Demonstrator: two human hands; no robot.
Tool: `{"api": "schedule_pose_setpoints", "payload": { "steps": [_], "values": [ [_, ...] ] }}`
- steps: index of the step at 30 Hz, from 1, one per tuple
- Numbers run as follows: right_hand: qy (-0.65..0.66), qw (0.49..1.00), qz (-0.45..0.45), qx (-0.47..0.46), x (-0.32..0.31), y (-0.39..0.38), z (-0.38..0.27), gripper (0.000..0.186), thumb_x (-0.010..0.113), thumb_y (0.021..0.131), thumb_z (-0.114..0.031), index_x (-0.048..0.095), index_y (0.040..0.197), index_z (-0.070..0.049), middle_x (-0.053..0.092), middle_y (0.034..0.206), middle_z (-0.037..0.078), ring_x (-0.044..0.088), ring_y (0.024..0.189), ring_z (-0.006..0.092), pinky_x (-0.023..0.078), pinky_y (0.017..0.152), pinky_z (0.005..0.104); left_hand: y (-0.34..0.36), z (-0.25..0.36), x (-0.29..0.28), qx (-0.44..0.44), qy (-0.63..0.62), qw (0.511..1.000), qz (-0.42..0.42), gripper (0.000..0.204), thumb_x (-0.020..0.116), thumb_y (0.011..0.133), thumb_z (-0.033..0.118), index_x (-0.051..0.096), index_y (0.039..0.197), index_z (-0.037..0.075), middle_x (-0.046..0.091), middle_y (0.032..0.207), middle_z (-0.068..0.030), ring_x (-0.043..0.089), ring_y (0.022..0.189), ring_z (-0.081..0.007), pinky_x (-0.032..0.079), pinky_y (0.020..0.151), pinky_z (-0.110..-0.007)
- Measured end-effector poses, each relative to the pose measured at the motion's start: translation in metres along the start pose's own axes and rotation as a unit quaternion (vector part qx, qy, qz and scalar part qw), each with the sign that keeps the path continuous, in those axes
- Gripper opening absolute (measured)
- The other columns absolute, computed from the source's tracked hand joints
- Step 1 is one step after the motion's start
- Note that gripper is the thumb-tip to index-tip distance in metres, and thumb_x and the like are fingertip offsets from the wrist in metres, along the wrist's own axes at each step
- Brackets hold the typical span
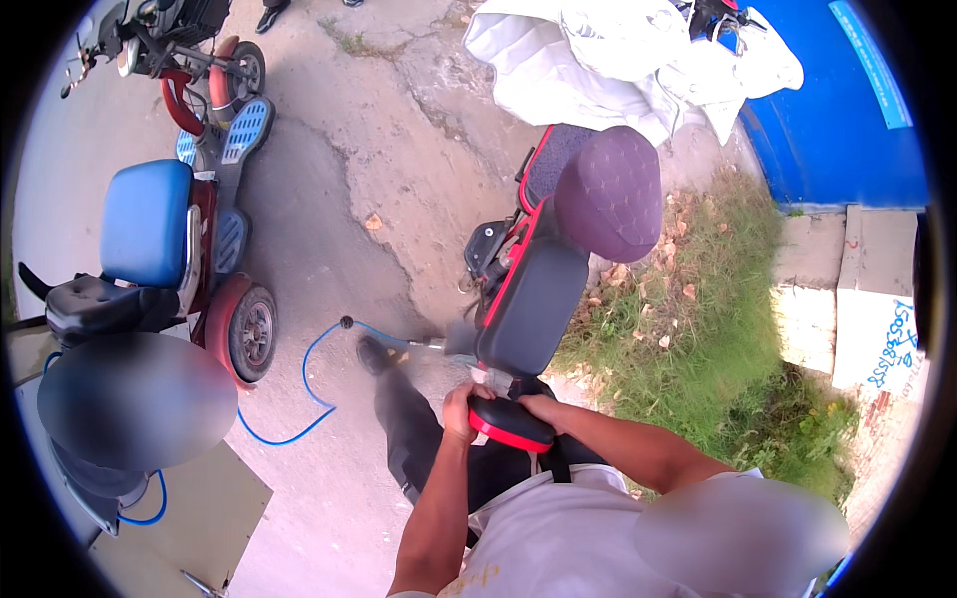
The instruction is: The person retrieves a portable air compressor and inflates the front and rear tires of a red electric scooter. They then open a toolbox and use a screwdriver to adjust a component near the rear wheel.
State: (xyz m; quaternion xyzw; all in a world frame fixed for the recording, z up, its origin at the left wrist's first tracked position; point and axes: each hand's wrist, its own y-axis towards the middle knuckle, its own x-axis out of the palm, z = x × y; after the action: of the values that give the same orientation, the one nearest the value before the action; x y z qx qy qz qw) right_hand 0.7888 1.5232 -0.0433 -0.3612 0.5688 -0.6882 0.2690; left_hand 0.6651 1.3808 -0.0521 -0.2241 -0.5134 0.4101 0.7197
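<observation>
A small black padded backrest (pixel 514 419) with a red rim is tilted between my two hands, at the rear end of a scooter's long black seat (pixel 533 309). My left hand (pixel 460 411) is closed round its left edge. At its upper right edge, my right hand (pixel 543 407) grips the same pad, its fingertips partly hidden behind it. Beyond the long seat rises a purple patterned seat (pixel 610 194), beside the red-edged footboard (pixel 553 164). A white cover (pixel 598 60) drapes over the scooter's front.
A red three-wheeled scooter with a blue seat (pixel 147 221) stands at the left. A blue hose (pixel 304 384) loops across the ground to a metal fitting by the rear wheel. Grass (pixel 698 349) and a blue panel (pixel 837 130) lie right. A blurred round shape (pixel 140 401) sits at lower left.
</observation>
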Motion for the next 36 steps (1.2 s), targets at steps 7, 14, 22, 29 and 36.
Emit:
{"api": "schedule_pose_setpoints", "payload": {
  "steps": [7,14,22,29,36],
  "values": [
    [-0.065,0.994,0.086,0.02,-0.031,0.0,0.019,0.03,0.046,0.092,-0.028,0.065,0.095,-0.004,0.067,0.08,0.006,0.064,0.062,0.0153,0.051,0.059,0.0306,0.002,-0.033,0.01,-0.004,0.076,0.995,-0.061,0.034,0.042,0.089,0.017,0.059,0.069,-0.004,0.063,0.079,-0.0169,0.06,0.086,-0.0272,0.045,0.087,-0.037],
    [-0.029,0.998,0.045,0.015,-0.057,0.008,0.04,0.03,0.047,0.094,-0.028,0.065,0.095,-0.004,0.068,0.082,0.007,0.065,0.063,0.0163,0.053,0.064,0.0307,-0.02,-0.025,-0.013,-0.047,0.159,0.986,-0.018,0.026,0.047,0.091,0.017,0.062,0.098,-0.002,0.066,0.1,-0.014,0.061,0.099,-0.0226,0.045,0.092,-0.035],
    [0.072,0.988,-0.128,-0.037,-0.09,0.024,0.097,0.034,0.047,0.095,-0.035,0.064,0.101,-0.006,0.069,0.087,0.013,0.067,0.076,0.0282,0.053,0.068,0.0422,-0.216,-0.1,-0.196,0.081,0.151,0.893,0.416,0.021,0.047,0.083,0.005,0.065,0.094,-0.001,0.061,0.071,-0.0068,0.055,0.059,-0.0132,0.044,0.053,-0.025],
    [-0.683,0.68,0.122,-0.237,-0.026,0.001,0.187,0.039,0.056,0.084,-0.039,0.07,0.095,-0.004,0.067,0.093,0.021,0.064,0.093,0.0354,0.05,0.083,0.0431,-0.38,-0.266,-0.306,0.065,0.001,0.817,0.573,0.022,0.04,0.084,0.006,0.062,0.081,0.0,0.05,0.057,-0.0046,0.047,0.043,-0.0143,0.037,0.038,-0.029],
    [-0.873,0.333,0.013,-0.357,0.214,0.035,0.258,0.032,0.057,0.083,-0.024,0.065,0.105,-0.002,0.064,0.097,0.023,0.06,0.095,0.0405,0.047,0.087,0.0467,-0.46,-0.302,-0.412,0.189,-0.237,0.774,0.555,0.028,0.047,0.086,0.005,0.053,0.113,0.0,0.054,0.064,-0.0062,0.052,0.051,-0.0166,0.043,0.044,-0.03]
  ]
}}
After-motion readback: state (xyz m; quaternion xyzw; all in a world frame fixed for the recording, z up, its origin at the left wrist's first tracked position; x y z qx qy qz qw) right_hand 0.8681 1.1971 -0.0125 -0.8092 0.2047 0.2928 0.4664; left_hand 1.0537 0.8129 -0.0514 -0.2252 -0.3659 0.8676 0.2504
